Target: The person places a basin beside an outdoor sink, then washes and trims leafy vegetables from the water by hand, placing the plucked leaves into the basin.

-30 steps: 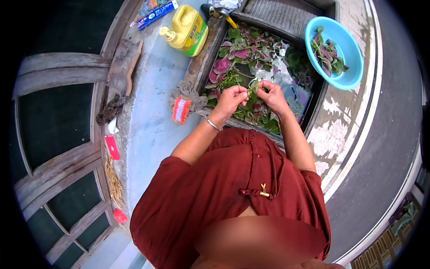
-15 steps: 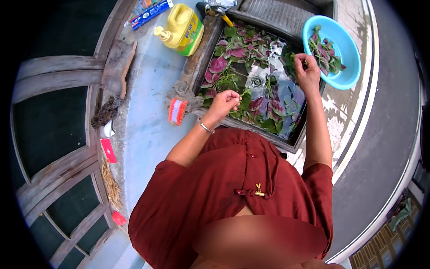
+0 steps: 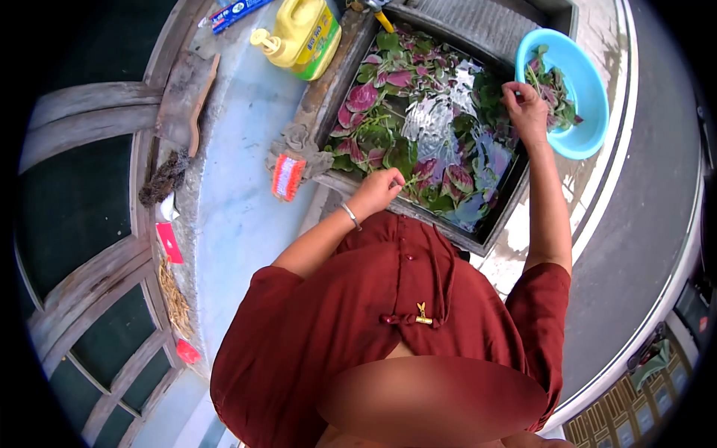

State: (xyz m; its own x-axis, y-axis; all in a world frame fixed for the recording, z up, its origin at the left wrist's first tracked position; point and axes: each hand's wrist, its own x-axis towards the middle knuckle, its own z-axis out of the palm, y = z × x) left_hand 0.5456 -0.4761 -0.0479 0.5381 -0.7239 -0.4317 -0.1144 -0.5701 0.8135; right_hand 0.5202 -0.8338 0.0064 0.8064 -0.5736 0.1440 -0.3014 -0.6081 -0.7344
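A dark stone sink (image 3: 489, 240) holds water with red-and-green amaranth leaves (image 3: 362, 97) floating in it. My left hand (image 3: 379, 191), a silver bangle on its wrist, is above the sink's near edge with its fingers closed; whatever may be in them is too small to make out. Over the right side of the sink, close to the light-blue basin (image 3: 597, 123), is my right hand (image 3: 527, 113). Its thumb and fingers are pinched together, and what they hold, if anything, cannot be told from the leaves behind. More amaranth (image 3: 551, 93) lies in the basin.
Left of the sink, on the pale ledge (image 3: 239, 172), are a yellow pump bottle (image 3: 305, 41), an orange-and-white scrub brush (image 3: 287, 178) and a grey rag (image 3: 300, 142). A ridged washing slab (image 3: 470, 22) adjoins the sink's far side. Road (image 3: 635, 224) runs along the right.
My left hand has drawn back from the leaves towards the near rim. My right hand has shifted slightly towards the basin. Bright ripples now spread over the water, and the view has shifted slightly.
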